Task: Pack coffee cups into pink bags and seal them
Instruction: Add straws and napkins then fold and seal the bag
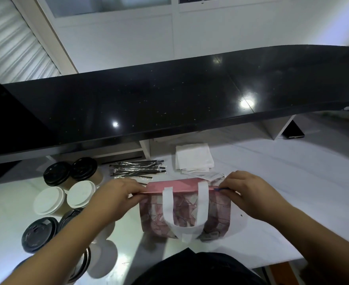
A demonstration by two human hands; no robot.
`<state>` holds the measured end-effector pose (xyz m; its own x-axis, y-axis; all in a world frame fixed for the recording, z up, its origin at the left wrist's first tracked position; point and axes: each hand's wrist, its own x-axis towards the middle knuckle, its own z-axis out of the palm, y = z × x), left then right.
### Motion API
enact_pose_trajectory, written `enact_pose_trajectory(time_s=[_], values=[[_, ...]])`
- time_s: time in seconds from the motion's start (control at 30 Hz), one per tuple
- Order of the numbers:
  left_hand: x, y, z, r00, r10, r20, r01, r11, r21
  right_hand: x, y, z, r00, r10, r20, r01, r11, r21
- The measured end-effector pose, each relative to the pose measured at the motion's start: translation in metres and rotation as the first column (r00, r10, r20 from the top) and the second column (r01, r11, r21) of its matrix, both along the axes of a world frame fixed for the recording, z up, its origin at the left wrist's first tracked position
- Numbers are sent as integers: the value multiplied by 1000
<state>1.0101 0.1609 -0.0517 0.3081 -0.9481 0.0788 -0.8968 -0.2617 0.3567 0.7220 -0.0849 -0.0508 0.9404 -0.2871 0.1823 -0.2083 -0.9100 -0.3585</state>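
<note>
I see both hands, left (116, 199) and right (249, 194), each grip pinching the folded top of the pink bag (186, 210) (handles hanging forward) on the bench (282, 182).

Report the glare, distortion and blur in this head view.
Head view: ceiling lights glare as bright spots on the black counter; the wide-angle lens bows its edge; both hands' grip on the pink bag reads clearly; the lidded cups at left look soft.

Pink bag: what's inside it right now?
Cannot be seen. Both hands, left and right, pinch the pink bag's folded top shut; its patterned wall and white handle cover the contents.
</note>
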Motion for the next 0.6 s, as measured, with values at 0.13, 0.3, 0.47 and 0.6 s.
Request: enact_pose_trajectory(time_s=[0.13, 0.3, 0.47, 0.6], values=[[0, 6, -4, 995, 20, -103, -22, 1000, -19, -2, -1, 0, 1000, -18, -21, 19, 1000, 12], [-4, 5, -8, 993, 84, -84, -86, 996, -14, 0, 8, -2, 994, -107, -7, 106, 988, -113], [-6, 5, -9, 992, 100, -76, -100, 995, -5, 22, 36, 3, 993, -75, -93, 47, 961, -274], [-8, 5, -10, 983, 127, -132, -133, 990, -36, 35, 40, 10, 984, -37, -175, -13, 961, -276]])
